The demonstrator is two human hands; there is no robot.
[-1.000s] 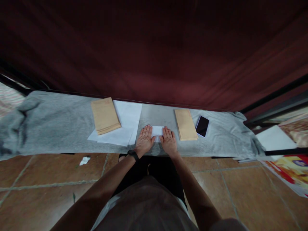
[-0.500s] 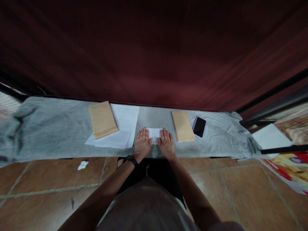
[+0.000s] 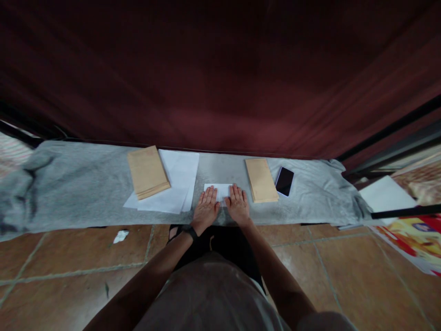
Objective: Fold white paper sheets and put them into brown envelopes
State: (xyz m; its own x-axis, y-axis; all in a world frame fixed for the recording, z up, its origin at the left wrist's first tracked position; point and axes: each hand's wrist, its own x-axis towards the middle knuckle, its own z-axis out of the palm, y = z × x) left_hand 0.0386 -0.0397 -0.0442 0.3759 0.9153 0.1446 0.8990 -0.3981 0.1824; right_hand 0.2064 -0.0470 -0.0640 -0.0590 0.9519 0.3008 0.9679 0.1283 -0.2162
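A small folded sheet of white paper (image 3: 223, 190) lies flat on the grey cloth, close to the front edge. My left hand (image 3: 206, 208) rests flat over its left part, fingers stretched out and pointing away from me. My right hand (image 3: 238, 206) presses flat on its right end, thumb turned inward. Neither hand grips anything. Both palms hide parts of the paper. To the left, a stack of brown envelopes (image 3: 148, 172) sits on larger white sheets (image 3: 181, 172). Another small pile of brown envelopes (image 3: 262, 180) lies right of my right hand.
A phone (image 3: 285, 181) lies beside the right pile. The grey cloth (image 3: 86, 184) covers the long narrow surface, backed by a dark red panel (image 3: 220, 92). At the far right are a black bar (image 3: 406, 213) and a colourful printed box (image 3: 416, 239). Crumpled white tissue (image 3: 121, 236) lies on the tiled floor.
My left hand has shifted slightly toward me and inward, so the paper's upper left corner now shows. My right hand stays in nearly the same place.
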